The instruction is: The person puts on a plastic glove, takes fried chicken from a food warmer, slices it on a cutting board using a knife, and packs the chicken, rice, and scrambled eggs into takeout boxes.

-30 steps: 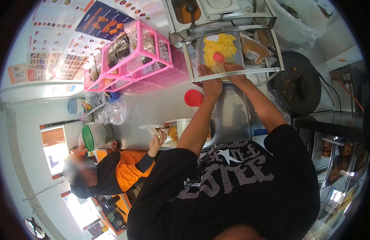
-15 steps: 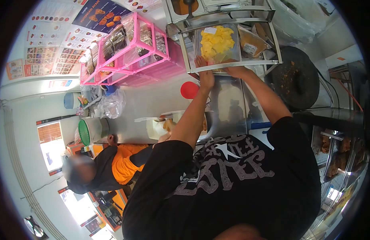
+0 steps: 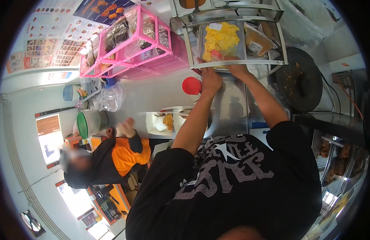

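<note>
Steel counter [image 3: 145,94], beneath your hands. Co-worker [image 3: 131,156], far left, one hand now away from the food box [image 3: 155,130]. Pink rack [image 3: 133,54], left. Tub of yellow food [image 3: 239,50], just beyond your left hand [image 3: 211,80] and right hand [image 3: 237,69], fingertips hidden, grip untellable. Red cup [image 3: 191,85], beside left forearm.

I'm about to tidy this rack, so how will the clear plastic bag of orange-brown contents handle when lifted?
The clear plastic bag of orange-brown contents will probably flop, since its film looks thin and creased. It may feel fairly weighty, as the filling seems to bulk it out. It might catch on the silver metal rack, whose bars stand close around it.
</note>
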{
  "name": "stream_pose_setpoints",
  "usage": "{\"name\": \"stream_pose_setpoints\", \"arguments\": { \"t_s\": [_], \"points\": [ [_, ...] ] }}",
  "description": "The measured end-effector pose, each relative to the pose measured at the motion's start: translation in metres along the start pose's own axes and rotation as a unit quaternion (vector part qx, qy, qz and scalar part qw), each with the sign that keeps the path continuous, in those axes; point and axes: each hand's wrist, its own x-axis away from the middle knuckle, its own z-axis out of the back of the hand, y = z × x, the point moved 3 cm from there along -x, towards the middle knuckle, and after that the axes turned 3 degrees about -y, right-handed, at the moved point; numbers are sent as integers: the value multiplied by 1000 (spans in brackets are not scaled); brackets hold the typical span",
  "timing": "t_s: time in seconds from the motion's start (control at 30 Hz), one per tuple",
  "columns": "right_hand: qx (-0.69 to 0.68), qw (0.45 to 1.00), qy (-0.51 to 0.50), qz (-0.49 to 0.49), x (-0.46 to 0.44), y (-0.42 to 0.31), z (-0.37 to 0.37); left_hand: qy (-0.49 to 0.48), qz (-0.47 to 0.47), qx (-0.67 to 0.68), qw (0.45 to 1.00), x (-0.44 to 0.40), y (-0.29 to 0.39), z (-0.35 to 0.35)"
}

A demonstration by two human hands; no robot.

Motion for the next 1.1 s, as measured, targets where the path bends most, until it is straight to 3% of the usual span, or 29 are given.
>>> {"name": "stream_pose_setpoints", "arguments": {
  "t_s": [0.1, 0.2, 0.3, 0.43, 0.63, 0.93, 1.03, 1.07, 1.1],
  "points": [
    [-36, 999, -19, 36, -2, 6, -3, -23, 4, -19, 1000, 0, 0, 2],
    [-24, 994, 54, 94, -3, 7, -7, -41, 12, -13, 999, 2, 7, 6],
    [-11, 998, 41, -45, -2, -3, 2, -26, 9, 24, 999, -2, 2, 5],
    [-36, 999, 9, 16, -14, 6, -8, -5, -6, 43, 999, -4, -11, -2],
    [-94, 972, -200, 74, -21, -10, 9, -22, -9, 44, 999, -4, -5, 4],
    [-24, 967, -221, 125, -19, 3, 15, -55, -5, 151, 987, -8, -20, 2],
    [27, 960, -258, 105, -15, -3, 26, -77, 0, 151, 986, -8, -30, -4],
    [27, 967, -226, 111, -12, 4, 23, -89, -1, 152, 984, -10, -30, -1],
    [75, 961, -258, 70, -13, 0, 25, -101, -5, 155, 983, -11, -28, 2]
  ]
}}
